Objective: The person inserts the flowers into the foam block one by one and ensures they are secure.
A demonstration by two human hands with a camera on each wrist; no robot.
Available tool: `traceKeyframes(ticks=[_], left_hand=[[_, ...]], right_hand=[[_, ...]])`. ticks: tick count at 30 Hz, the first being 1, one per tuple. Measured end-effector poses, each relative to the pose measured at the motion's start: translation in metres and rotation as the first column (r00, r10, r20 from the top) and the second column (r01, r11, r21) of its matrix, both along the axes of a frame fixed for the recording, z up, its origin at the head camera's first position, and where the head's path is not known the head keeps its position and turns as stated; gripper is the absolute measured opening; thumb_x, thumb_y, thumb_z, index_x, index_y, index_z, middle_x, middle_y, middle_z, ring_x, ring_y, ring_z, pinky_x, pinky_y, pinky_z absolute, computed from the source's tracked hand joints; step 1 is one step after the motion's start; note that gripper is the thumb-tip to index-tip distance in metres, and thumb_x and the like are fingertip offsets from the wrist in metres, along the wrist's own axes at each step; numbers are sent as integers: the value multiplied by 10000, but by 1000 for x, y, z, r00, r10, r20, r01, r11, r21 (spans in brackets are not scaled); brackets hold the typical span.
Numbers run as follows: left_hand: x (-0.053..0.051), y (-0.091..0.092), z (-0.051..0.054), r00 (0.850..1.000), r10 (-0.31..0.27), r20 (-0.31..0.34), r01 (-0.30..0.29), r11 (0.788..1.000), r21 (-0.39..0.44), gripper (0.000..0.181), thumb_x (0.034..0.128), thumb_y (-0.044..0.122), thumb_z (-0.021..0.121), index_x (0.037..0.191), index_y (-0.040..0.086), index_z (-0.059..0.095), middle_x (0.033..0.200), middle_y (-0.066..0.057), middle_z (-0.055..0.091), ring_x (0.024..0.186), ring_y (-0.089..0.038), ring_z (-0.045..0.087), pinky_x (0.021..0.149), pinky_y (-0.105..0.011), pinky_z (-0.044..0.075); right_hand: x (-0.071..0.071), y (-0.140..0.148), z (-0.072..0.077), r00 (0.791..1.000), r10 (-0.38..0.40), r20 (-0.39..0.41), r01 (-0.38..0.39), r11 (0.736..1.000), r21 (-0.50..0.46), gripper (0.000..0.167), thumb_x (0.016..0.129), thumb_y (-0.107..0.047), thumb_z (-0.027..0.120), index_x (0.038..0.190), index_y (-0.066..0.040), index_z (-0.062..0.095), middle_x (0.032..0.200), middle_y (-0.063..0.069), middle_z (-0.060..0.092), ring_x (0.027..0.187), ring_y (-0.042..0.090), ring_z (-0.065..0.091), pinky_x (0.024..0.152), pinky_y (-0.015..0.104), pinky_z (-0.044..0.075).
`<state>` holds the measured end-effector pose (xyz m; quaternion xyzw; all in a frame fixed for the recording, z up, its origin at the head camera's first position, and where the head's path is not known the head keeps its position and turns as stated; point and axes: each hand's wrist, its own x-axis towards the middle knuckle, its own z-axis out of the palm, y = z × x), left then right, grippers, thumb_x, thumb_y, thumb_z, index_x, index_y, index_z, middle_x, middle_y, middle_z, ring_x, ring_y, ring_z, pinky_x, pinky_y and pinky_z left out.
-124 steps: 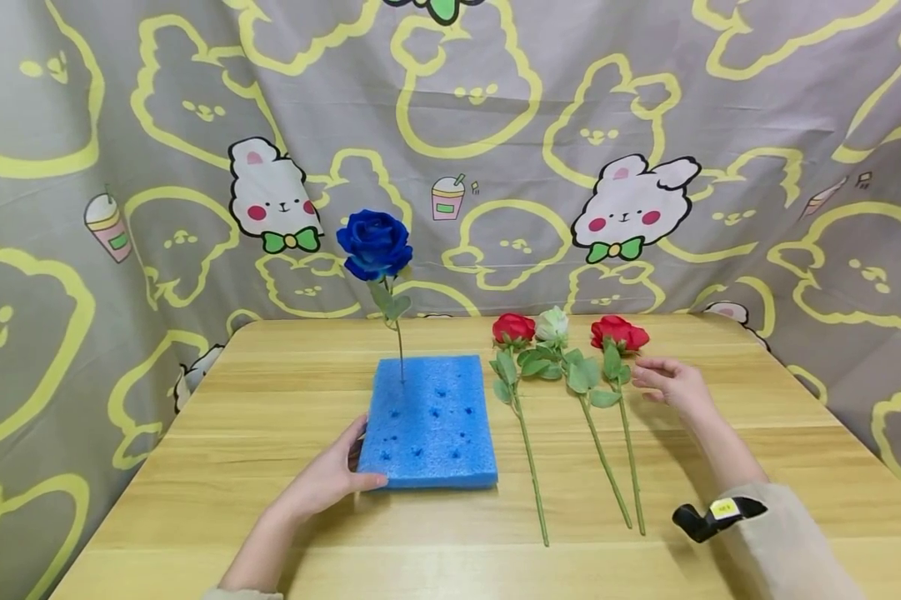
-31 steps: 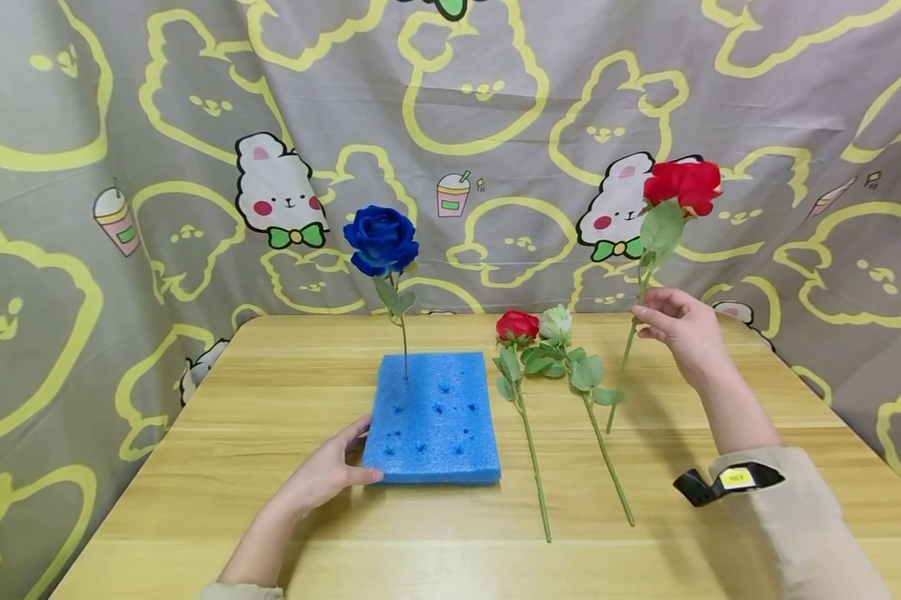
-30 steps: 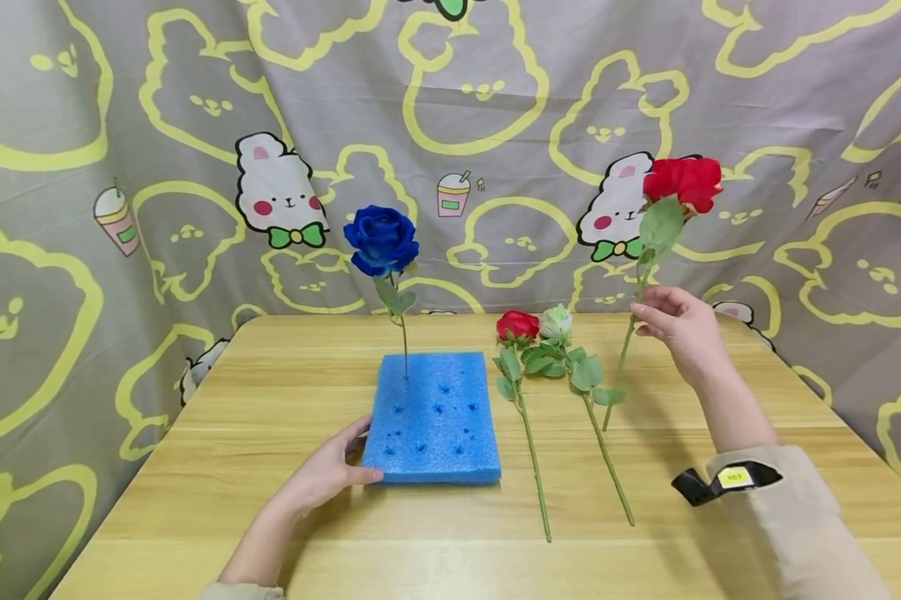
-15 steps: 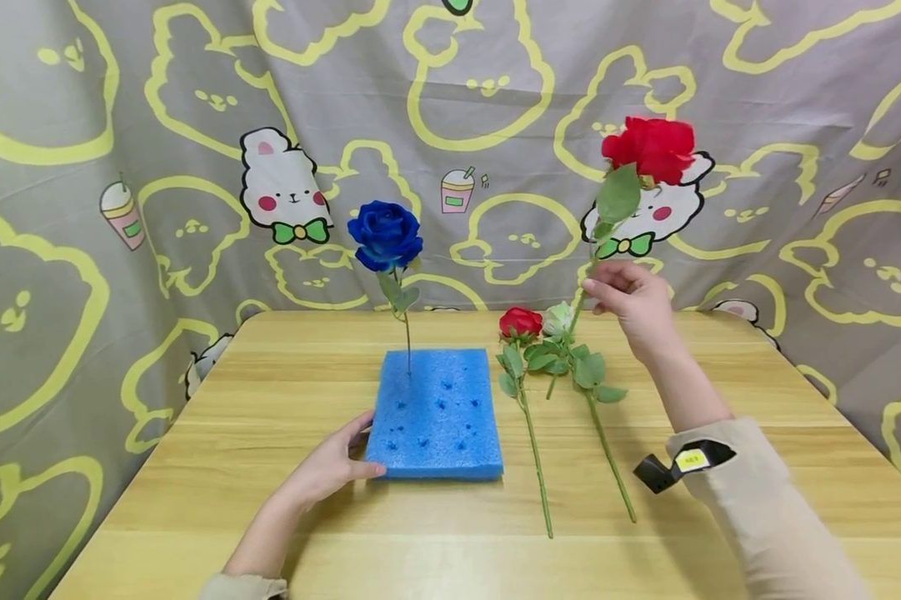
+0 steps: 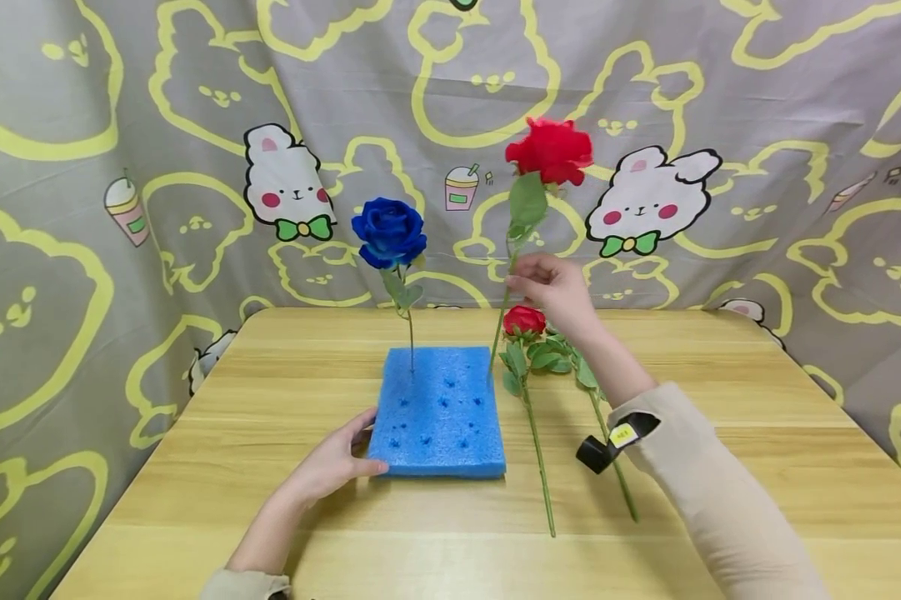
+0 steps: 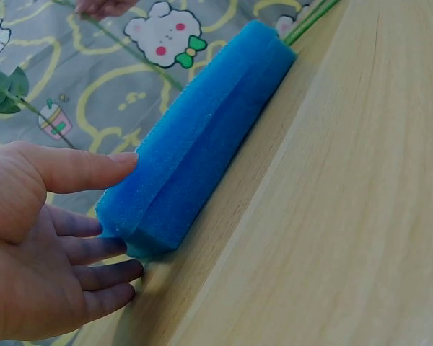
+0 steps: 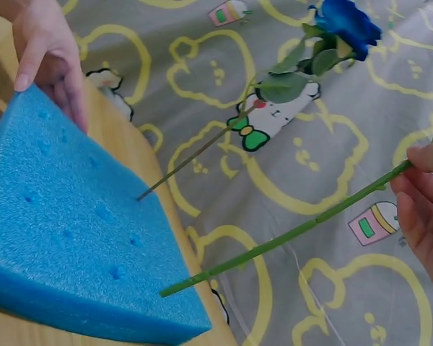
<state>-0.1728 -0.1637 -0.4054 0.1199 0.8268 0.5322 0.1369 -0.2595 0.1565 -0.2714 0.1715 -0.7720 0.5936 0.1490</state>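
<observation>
A blue foam block (image 5: 435,417) with several small holes lies on the table. One blue artificial rose (image 5: 388,233) stands upright in its back left part. My left hand (image 5: 333,462) holds the block's front left corner, thumb on the front edge and fingers along the left side. Between thumb and fingers, my right hand (image 5: 551,292) pinches the stem of a red artificial rose (image 5: 549,152), bloom up. In the right wrist view the green stem (image 7: 289,234) slants down, its lower end over the block's back right part; whether it touches the foam, I cannot tell.
Right of the block lies another red rose (image 5: 525,321), its stem toward the front. Beside it is another stem with leaves (image 5: 551,357), its bloom hidden behind my right hand and arm. A patterned curtain (image 5: 765,108) hangs behind the wooden table (image 5: 217,417).
My right hand has picked the right-hand red rose off the table, raised it upright and carried it left to the foam block. My left hand stays at the block's corner.
</observation>
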Motion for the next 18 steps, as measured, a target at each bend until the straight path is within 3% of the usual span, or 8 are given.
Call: traceKeyframes(ticks=[7,14,18], left_hand=[[0,0,1,1000,-4,-4,4,1000,2,847,760,113,752,1436,-31,262,1416,-236,354,1285,-400,337,1044,-538,247],[0,0,-1,1000,8,-4,-8,1000,-9,847,756,126,759,1437,-15,275,1420,-214,360,1287,-386,340,1048,-532,246],[0,-1,-1,1000,-7,-15,7,1000,-14,848,763,136,755,1438,-21,266,1419,-219,358,1282,-387,348,1041,-531,259]], right_hand=[[-12,-17,3,1000,16,2,-16,998,62,232,858,-76,654,1039,66,627,900,112,657,756,113,632,610,226,514],[-21,-26,-2,999,34,-40,-31,997,76,177,863,-64,643,1001,47,641,909,158,654,804,257,636,613,246,520],[-24,-28,-5,999,20,-32,-17,995,95,175,867,-76,640,1005,32,641,907,140,652,782,186,632,613,248,519]])
